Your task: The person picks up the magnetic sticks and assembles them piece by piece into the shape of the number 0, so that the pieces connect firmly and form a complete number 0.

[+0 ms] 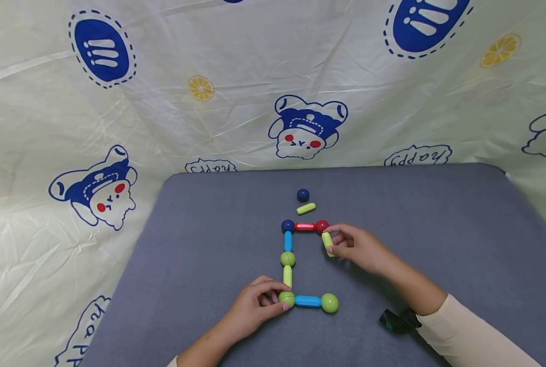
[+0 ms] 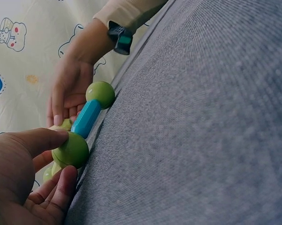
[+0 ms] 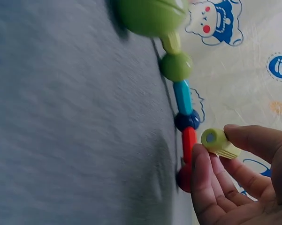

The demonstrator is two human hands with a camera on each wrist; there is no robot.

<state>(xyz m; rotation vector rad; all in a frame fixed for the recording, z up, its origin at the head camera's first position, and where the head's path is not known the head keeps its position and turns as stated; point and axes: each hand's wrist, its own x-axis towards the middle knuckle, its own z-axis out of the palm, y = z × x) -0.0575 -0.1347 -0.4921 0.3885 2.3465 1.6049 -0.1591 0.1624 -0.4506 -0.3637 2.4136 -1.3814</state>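
On the grey table lies a chain of toy balls and rods. My left hand (image 1: 256, 305) pinches its near-left green ball (image 1: 287, 299) between thumb and fingers. From that ball a blue rod (image 1: 307, 302) runs right to another green ball (image 1: 330, 303). A yellow-green rod (image 1: 288, 276) leads away to a green ball (image 1: 288, 259), then a light-blue rod (image 1: 289, 241), a dark blue ball (image 1: 288, 226), a red rod (image 1: 305, 227) and a red ball (image 1: 322, 227). My right hand (image 1: 355, 248) pinches a loose yellow-green rod (image 3: 218, 143), whose far end is close to the red ball.
Beyond the chain lie a spare yellow-green rod (image 1: 306, 208) and a dark blue ball (image 1: 303, 195). A black device (image 1: 399, 321) is strapped at the right wrist. A printed cloth (image 1: 245, 127) hangs behind the table's far edge.
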